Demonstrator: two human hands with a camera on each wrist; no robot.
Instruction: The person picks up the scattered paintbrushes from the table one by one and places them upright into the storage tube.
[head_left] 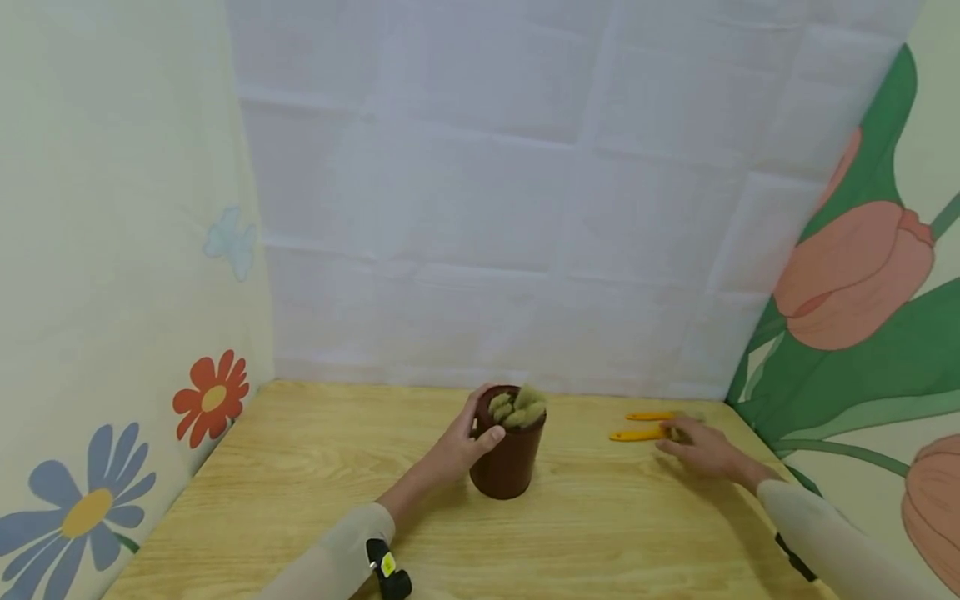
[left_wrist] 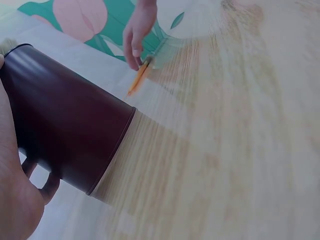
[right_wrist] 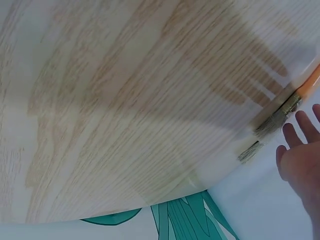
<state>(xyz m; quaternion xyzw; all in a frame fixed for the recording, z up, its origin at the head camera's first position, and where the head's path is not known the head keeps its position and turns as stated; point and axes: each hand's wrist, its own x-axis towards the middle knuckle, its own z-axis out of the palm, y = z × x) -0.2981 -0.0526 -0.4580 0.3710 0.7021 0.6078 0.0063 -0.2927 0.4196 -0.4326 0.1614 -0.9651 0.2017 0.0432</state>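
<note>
In the head view a dark red-brown cylindrical cup [head_left: 504,468] stands near the table's middle, leaning slightly. Pale brush bristles [head_left: 528,408] poke out of its top. My left hand [head_left: 459,446] grips the cup from its left side, thumb on the front near the rim; the left wrist view shows fingers curled behind it. To the right lie two paintbrushes with orange handles, a nearer brush [head_left: 637,435] and a farther brush [head_left: 649,416]. Over their bristle ends hovers my right hand [head_left: 705,450], fingers extended. The right wrist view shows its fingertips beside a brush ferrule [right_wrist: 290,104]; contact cannot be told.
The light wood-grain table [head_left: 315,492] meets a creased white sheet [head_left: 487,208] at the back. Flower-printed walls bound it on both sides, with blue and red flowers [head_left: 86,512] at left and pink tulips [head_left: 855,275] at right.
</note>
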